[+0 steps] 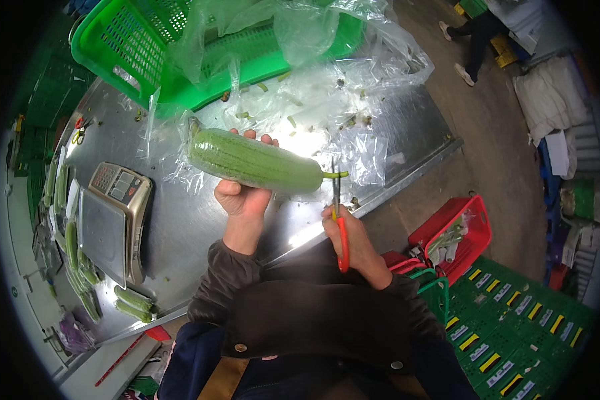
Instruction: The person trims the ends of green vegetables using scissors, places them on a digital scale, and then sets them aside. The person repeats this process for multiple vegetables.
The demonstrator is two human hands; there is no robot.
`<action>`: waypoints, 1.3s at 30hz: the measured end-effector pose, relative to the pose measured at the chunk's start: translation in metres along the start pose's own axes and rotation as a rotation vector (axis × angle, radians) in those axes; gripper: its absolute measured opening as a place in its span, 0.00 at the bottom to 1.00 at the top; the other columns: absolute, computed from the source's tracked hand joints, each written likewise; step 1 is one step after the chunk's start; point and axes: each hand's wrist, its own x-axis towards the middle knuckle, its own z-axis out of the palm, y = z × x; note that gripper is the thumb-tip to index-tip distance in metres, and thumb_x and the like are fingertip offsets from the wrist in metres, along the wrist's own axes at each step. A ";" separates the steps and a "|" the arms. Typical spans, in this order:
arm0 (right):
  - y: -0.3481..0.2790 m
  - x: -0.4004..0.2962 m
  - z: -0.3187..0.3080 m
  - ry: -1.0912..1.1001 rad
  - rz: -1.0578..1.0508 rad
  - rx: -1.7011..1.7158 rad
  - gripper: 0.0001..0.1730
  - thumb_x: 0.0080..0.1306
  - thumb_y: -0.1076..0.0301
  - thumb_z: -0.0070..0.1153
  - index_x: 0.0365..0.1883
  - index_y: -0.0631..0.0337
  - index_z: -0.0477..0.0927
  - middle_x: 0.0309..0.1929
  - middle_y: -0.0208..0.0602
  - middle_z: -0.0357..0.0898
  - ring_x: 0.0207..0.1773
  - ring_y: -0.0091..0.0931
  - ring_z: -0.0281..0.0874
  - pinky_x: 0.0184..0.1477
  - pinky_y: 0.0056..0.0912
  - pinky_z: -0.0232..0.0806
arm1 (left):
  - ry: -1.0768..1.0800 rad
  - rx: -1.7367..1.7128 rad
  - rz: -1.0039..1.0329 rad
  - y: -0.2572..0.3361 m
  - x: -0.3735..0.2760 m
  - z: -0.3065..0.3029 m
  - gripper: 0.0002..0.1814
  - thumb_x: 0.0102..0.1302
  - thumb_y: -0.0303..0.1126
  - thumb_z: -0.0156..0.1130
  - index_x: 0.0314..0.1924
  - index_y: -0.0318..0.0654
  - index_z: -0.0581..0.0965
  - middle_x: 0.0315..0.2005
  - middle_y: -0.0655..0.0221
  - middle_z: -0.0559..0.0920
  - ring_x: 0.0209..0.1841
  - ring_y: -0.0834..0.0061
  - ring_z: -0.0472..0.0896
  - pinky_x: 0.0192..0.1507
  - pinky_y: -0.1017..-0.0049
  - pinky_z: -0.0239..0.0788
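Observation:
A large green gourd point(260, 160), probably a loofah, lies across my left hand point(245, 200), with fingers behind it and thumb at its near side. Clear plastic film shines on its left part. At its right end, a short green stem point(341, 175) sticks out. My right hand point(357, 237) grips red-handled scissors point(343, 245), whose blades stand upright across the stem. Whether the blades are parted is hard to tell. Below the gourd is the metal table point(195, 240), with a small clear plastic bag point(367, 157) right of the stem.
A green basket point(200, 97) draped with plastic bags stands at the back, with trimmings near it. To the left are a weighing scale point(105, 235), several gourds point(71, 245) and other scissors point(78, 132). Red basket point(455, 235) and green crates point(505, 325) are at right; a person point(475, 45) is beyond.

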 end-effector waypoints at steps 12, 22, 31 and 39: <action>-0.007 0.002 0.009 -0.030 -0.008 0.100 0.20 0.70 0.55 0.43 0.40 0.67 0.72 0.24 0.42 0.72 0.30 0.32 0.72 0.38 0.34 0.65 | -0.028 0.057 -0.010 -0.011 -0.002 -0.004 0.45 0.28 0.23 0.63 0.57 0.45 0.71 0.53 0.65 0.75 0.59 0.56 0.70 0.73 0.57 0.46; -0.004 0.007 0.012 -0.020 0.027 0.044 0.25 0.71 0.54 0.37 0.25 0.66 0.72 0.15 0.34 0.68 0.20 0.25 0.70 0.27 0.29 0.63 | -0.040 0.019 0.008 -0.007 -0.003 -0.009 0.47 0.27 0.22 0.56 0.59 0.43 0.70 0.54 0.61 0.74 0.60 0.51 0.68 0.72 0.53 0.47; 0.023 0.007 -0.013 -0.035 -0.231 -0.262 0.09 0.58 0.69 0.56 0.33 0.65 0.73 0.22 0.49 0.74 0.25 0.46 0.76 0.26 0.44 0.66 | 0.176 0.250 -0.234 0.020 -0.008 -0.009 0.42 0.49 0.51 0.66 0.61 0.35 0.66 0.44 0.56 0.76 0.42 0.59 0.77 0.46 0.58 0.70; -0.038 0.027 -0.041 -0.264 -0.198 -0.370 0.38 0.53 0.51 0.69 0.48 0.70 0.65 0.36 0.56 0.77 0.39 0.52 0.76 0.39 0.47 0.67 | -0.041 0.068 -0.625 0.039 -0.035 -0.023 0.47 0.53 0.64 0.58 0.62 0.33 0.63 0.39 0.50 0.76 0.29 0.59 0.78 0.28 0.64 0.72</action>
